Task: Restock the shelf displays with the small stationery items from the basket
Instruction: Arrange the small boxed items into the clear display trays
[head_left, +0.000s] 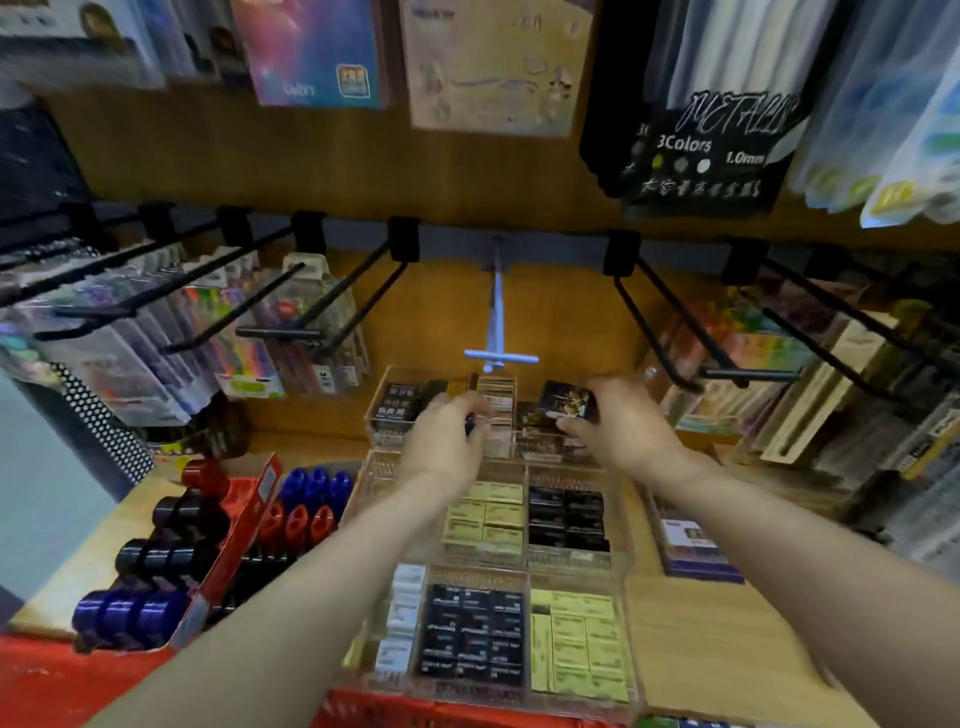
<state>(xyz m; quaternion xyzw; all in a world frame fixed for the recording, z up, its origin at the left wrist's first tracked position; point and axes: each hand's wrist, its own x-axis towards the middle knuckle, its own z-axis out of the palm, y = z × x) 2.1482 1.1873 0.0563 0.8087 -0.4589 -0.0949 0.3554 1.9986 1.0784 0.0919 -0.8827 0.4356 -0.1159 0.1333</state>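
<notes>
Both my arms reach over a tiered clear acrylic display (524, 470) on the wooden shelf. My right hand (618, 423) grips a small black box with a gold picture (566, 401) above the rear right compartment. My left hand (447, 434) has its fingers curled at the rear middle compartment, over a small dark item that is mostly hidden. The middle tier holds yellow boxes (485, 514) and black boxes (566, 517). The front tier holds white, black (472, 631) and yellow boxes (579, 642). A red basket edge (415, 712) shows at the bottom.
A red carton of blue, black and red ink bottles (156, 556) stands left of the display. Black peg hooks (322, 312) and a pale blue hook (498, 332) jut out above it. Hanging pen packs fill both sides. A purple pack (696, 540) lies to the right.
</notes>
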